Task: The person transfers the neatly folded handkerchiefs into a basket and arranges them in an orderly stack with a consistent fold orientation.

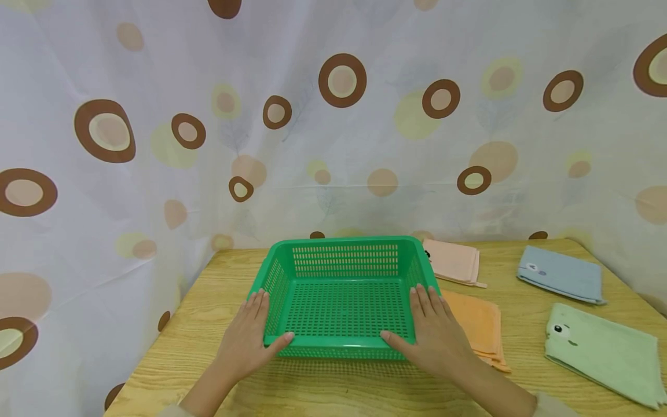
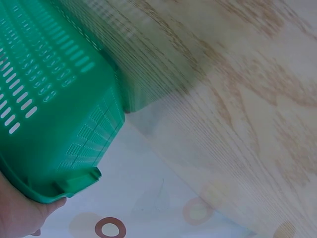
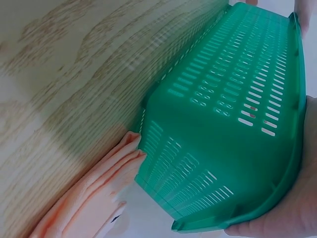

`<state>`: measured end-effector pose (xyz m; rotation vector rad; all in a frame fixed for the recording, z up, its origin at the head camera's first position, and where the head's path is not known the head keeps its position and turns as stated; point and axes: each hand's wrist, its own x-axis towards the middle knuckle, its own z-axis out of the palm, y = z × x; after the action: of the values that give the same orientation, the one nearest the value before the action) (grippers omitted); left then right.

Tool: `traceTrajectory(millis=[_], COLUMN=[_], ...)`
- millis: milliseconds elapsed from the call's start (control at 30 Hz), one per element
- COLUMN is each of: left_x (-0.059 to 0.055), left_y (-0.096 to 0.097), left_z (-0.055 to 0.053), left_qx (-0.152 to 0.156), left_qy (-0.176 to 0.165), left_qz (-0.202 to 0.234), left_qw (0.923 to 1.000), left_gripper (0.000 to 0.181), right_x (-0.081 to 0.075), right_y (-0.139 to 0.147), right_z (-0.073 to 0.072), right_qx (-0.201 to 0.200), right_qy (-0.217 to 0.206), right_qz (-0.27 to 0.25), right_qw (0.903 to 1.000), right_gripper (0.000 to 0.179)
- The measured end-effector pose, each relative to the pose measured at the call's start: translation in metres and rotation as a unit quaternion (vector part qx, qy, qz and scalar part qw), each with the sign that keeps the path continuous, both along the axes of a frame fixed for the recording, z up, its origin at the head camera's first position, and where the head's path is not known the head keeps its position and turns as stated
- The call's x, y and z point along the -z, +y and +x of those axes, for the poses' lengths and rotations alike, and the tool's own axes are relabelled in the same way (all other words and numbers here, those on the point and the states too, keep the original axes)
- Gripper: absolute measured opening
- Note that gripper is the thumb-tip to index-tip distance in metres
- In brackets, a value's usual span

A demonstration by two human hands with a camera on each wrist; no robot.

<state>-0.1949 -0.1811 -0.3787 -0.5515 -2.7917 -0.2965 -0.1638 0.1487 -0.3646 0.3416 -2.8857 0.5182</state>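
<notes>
A green plastic basket (image 1: 341, 341) with slotted walls and a grid floor stands upright on the wooden table, nothing inside it. At its near left corner my left hand (image 1: 247, 333) rests on the rim, fingers straight, thumb along the front edge. The right hand (image 1: 435, 333) lies the same way over the near right corner. Both wrist views show the basket's outer wall (image 3: 213, 129) from low down, with a hand at the rim. A folded orange towel (image 1: 474, 324) lies right beside the basket's right side, partly hidden by the right hand.
Behind the orange towel lies a folded pink towel (image 1: 452, 262), partly covered by the basket. Farther right are a folded blue towel (image 1: 565, 275) and a folded green towel (image 1: 604, 353) with a face on it. A patterned curtain (image 1: 292, 214) hangs along the table's back and sides.
</notes>
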Motion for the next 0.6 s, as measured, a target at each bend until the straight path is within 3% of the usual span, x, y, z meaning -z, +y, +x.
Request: traceTrajectory(millis=[600], left_x=[-0.0009], left_y=[0.0007], left_z=[0.0057], left_qx=[-0.003], left_qy=[-0.001], left_qz=[0.002], left_qw=[1.0000], left_gripper=[0.089], right_x=[0.0012], right_y=[-0.0007], right_z=[0.0043], right_qx=[0.004], right_qy=[0.011], right_qz=[0.003], right_qw=[0.9999], right_gripper=[0.098])
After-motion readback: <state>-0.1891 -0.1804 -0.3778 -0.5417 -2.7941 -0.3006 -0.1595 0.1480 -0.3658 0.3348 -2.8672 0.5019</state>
